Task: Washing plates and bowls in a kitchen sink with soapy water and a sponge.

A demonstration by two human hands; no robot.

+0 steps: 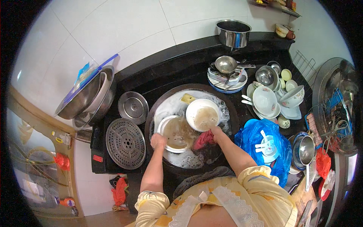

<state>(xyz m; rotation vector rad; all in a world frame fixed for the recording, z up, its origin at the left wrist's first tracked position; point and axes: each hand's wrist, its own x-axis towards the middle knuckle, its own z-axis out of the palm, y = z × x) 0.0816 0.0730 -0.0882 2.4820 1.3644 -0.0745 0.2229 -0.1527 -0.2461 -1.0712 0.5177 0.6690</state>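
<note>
A large round basin [236, 113] of soapy, foamy water lies before me. My left hand [158, 141] grips the left rim of a white bowl [163, 124] that sits low in the water and holds cloudy brown liquid. My right hand [216, 134] is at the lower rim of a second white bowl [195, 106], tilted, with murky liquid in it; a red cloth [204, 140] is bunched at that hand. The fingers under the rim are partly hidden. A yellowish sponge [188, 98] floats in the foam behind the second bowl.
Left of the basin lie a perforated steel steamer plate [126, 144] and a metal lid [133, 107]. Behind are stacked plates [211, 76] and a steel pot [233, 38]. To the right stand piled bowls [265, 102], a blue plastic bag [244, 136] around dishes, and a small saucepan [306, 150].
</note>
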